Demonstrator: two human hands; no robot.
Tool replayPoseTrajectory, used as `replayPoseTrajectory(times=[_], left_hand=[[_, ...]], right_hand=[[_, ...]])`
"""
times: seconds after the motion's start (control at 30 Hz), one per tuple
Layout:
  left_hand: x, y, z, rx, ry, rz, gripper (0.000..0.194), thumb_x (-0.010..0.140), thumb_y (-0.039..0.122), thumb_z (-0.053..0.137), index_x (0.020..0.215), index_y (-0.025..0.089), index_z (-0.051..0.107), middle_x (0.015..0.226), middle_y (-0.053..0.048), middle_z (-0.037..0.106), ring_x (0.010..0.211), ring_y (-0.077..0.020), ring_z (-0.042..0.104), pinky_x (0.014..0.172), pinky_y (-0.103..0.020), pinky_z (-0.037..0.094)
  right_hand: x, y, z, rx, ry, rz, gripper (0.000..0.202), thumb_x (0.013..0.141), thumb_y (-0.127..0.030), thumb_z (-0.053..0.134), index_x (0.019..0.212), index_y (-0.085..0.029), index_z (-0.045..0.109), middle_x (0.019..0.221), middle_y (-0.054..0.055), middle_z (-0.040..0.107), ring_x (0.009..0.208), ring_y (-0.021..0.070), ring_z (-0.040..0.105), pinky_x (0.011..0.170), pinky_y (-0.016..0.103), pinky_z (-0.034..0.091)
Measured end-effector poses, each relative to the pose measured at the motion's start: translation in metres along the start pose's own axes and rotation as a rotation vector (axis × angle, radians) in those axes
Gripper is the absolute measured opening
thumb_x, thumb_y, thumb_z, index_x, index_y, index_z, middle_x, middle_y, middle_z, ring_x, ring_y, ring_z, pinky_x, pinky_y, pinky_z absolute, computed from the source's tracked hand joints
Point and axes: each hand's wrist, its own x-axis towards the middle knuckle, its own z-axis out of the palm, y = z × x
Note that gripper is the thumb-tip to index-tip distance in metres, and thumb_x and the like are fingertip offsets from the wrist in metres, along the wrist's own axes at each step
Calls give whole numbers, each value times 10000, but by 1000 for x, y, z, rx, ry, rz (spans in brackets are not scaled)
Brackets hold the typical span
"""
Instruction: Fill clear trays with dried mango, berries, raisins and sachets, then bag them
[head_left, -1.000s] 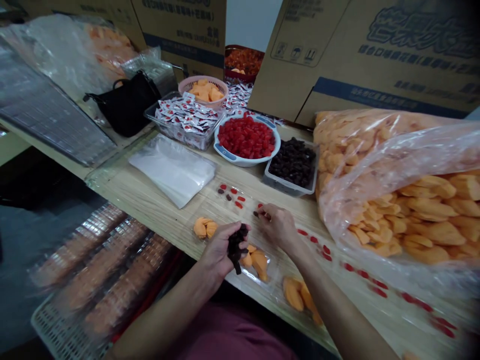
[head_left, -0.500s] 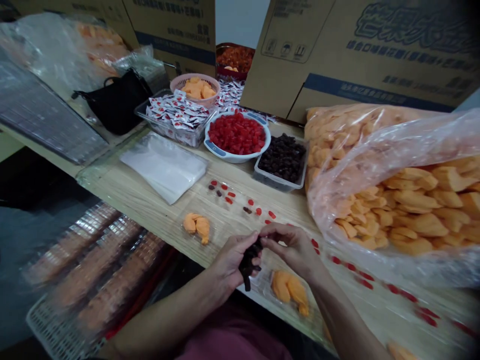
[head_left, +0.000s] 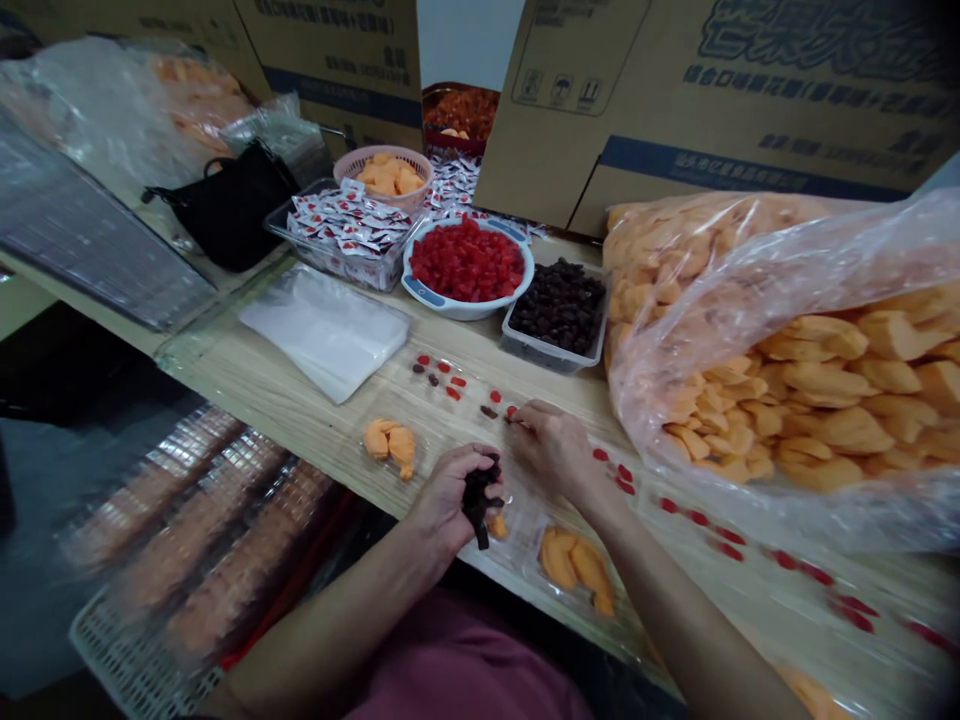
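Note:
My left hand [head_left: 444,495] is closed around a clump of dark dried fruit pieces [head_left: 480,498], some sticking out below the fingers. My right hand [head_left: 551,445] reaches over a clear plastic tray, its fingertips pinched beside a red fruit piece [head_left: 511,412]. Whatever sits between those fingertips is too small to make out. Just left of them lie a dark piece [head_left: 489,411] and another red piece [head_left: 495,396]. Farther left, a tray section holds several red pieces [head_left: 452,393] and two dark ones. Orange fruit slices [head_left: 390,445] fill a nearer section, and more orange slices [head_left: 576,568] lie below my right wrist.
Behind the trays stand a bowl of red cubes [head_left: 468,262], a tub of dark pieces [head_left: 559,308] and a box of sachets [head_left: 349,222]. A large bag of orange slices [head_left: 817,390] fills the right. Plastic sheets [head_left: 326,330] lie left; a black pouch [head_left: 236,205] sits behind.
My right hand has left the clump in my left hand and moved forward over the tray, beside a red piece. My left hand has shifted slightly left, still holding the clump.

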Motion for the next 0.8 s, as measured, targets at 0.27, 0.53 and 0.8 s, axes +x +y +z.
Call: replayPoseTrajectory(times=[0.27, 0.53, 0.8], left_hand=[[0, -10, 9, 46, -48, -47, 98, 684, 156, 620, 756, 91, 608, 604, -1, 525, 426, -44, 406, 384, -158, 247], [3, -32, 12, 15, -70, -185, 80, 760, 138, 541, 793, 108, 607, 599, -3, 524, 417, -54, 412, 377, -159, 239], [2, -17, 18, 3, -19, -148, 176, 816, 160, 479, 674, 99, 563, 600, -14, 505, 417, -50, 398, 377, -160, 238]], right_hand=[[-39, -18, -33, 652, -30, 6, 95, 830, -232, 586, 863, -189, 664, 771, 26, 636, 619, 132, 556, 584, 247, 456], [-71, -8, -35, 643, -30, 31, 101, 839, -187, 546, 816, -190, 644, 741, 22, 642, 653, 140, 594, 604, 248, 478], [-58, 43, -34, 385, 185, 237, 148, 750, -243, 549, 801, -178, 672, 674, 32, 657, 569, 160, 578, 532, 267, 436]])
